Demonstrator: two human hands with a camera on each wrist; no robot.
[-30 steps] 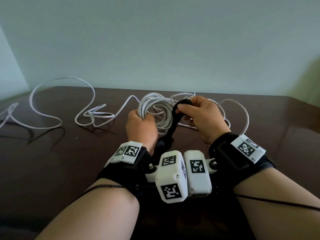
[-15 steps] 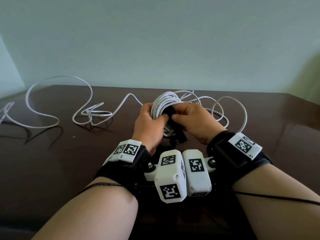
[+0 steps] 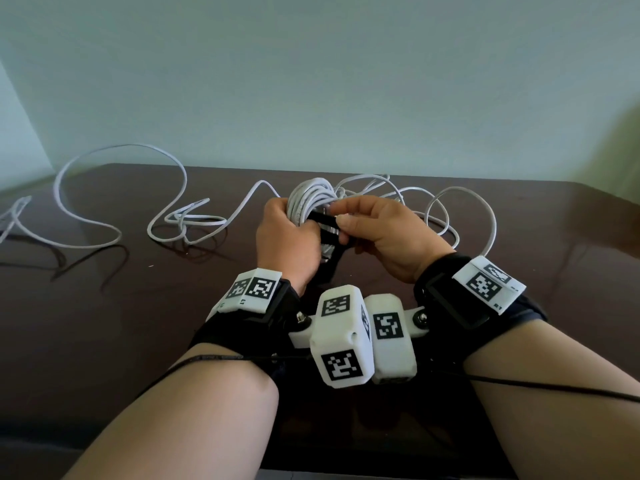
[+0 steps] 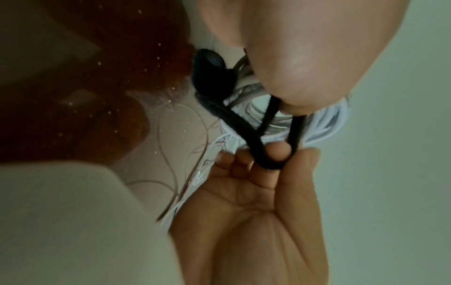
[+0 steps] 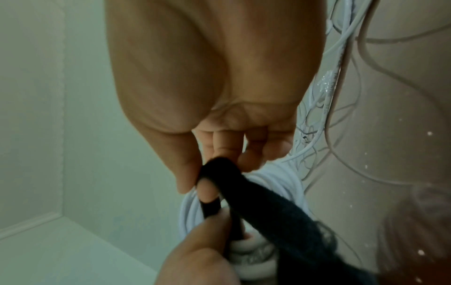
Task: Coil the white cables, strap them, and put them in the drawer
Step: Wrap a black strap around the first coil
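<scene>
Cables (image 3: 310, 202) sit coiled in the left hand's (image 3: 285, 244) grasp while the right hand (image 3: 384, 237) pinches the black strap (image 3: 325, 221); strapping is underway. Next: cinch and fasten it.

Both forearms extended forward, left hand (image 3: 289, 244) fingers curled in a grip, right hand (image 3: 388, 237) pinching, hands close together

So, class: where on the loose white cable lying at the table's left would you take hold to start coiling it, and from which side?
Grip the loose white cable from above at a flat run on the table; its raised loop would swing.
</scene>
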